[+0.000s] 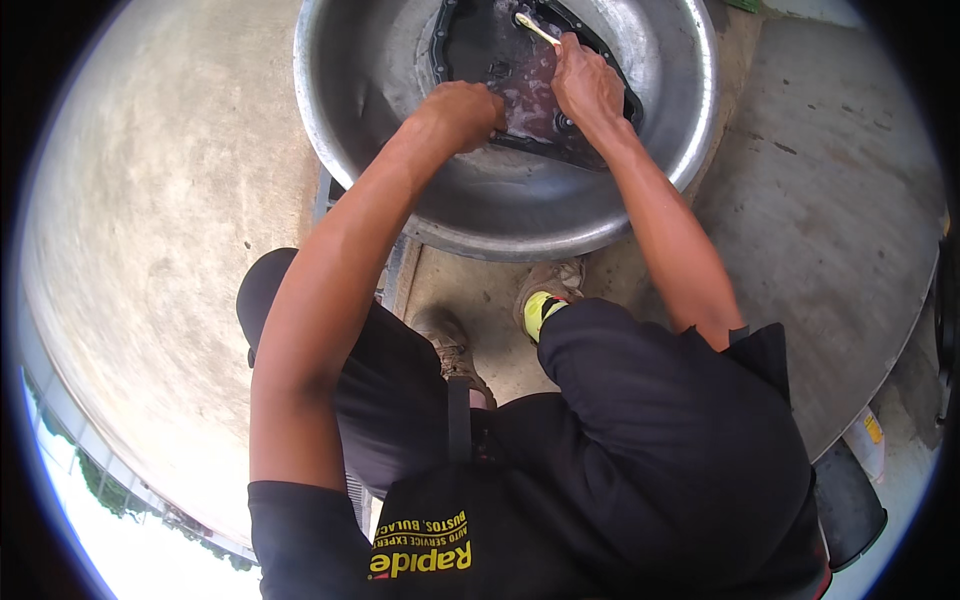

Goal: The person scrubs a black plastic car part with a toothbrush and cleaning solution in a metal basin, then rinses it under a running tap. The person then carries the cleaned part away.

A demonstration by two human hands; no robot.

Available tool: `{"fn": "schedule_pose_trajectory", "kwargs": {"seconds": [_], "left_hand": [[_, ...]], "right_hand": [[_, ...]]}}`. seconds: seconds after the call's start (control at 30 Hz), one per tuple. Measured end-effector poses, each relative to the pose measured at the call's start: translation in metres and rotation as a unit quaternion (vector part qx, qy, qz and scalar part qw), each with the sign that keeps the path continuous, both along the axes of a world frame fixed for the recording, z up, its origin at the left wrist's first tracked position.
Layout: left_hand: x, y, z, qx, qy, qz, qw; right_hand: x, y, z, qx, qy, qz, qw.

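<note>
A black pan (575,155) with bolt holes along its rim, like an oil pan, lies inside a wide metal basin (450,205). Reddish, foamy liquid (530,95) covers part of the pan's inside. My left hand (460,113) is closed at the pan's near left edge; its fingertips are partly hidden. In my right hand (588,82) is a slim pale brush (538,30), like a toothbrush, its handle pinched between the fingers. The brush's head reaches down to the pan's inner surface near the far side.
The basin stands on a concrete floor (180,170), close in front of my feet. A darker floor area (820,200) lies to the right. My shoes (548,283) are just below the basin's near rim. A dark container (848,508) and a pale bottle (868,440) sit at the lower right.
</note>
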State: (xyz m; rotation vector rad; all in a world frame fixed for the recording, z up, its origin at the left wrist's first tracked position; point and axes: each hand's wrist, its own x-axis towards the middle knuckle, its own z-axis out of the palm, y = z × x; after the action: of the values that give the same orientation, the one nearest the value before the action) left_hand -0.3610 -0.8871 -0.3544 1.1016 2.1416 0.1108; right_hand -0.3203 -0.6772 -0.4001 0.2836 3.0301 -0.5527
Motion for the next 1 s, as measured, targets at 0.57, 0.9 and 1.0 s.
{"fn": "schedule_pose_trajectory", "kwargs": {"seconds": [0.57, 0.9, 1.0], "left_hand": [[-0.007, 0.009, -0.008, -0.025, -0.065, -0.002, 0.998], [-0.005, 0.003, -0.014, 0.001, -0.087, 0.007, 0.996], [-0.006, 0.008, -0.012, -0.009, -0.092, 0.0, 0.996]], "right_hand": [[-0.022, 0.002, 0.015, -0.186, 0.069, -0.056, 0.978], [0.021, -0.002, -0.008, -0.076, -0.12, -0.057, 0.988], [0.0, -0.016, 0.012, -0.066, -0.09, -0.013, 0.994]]}}
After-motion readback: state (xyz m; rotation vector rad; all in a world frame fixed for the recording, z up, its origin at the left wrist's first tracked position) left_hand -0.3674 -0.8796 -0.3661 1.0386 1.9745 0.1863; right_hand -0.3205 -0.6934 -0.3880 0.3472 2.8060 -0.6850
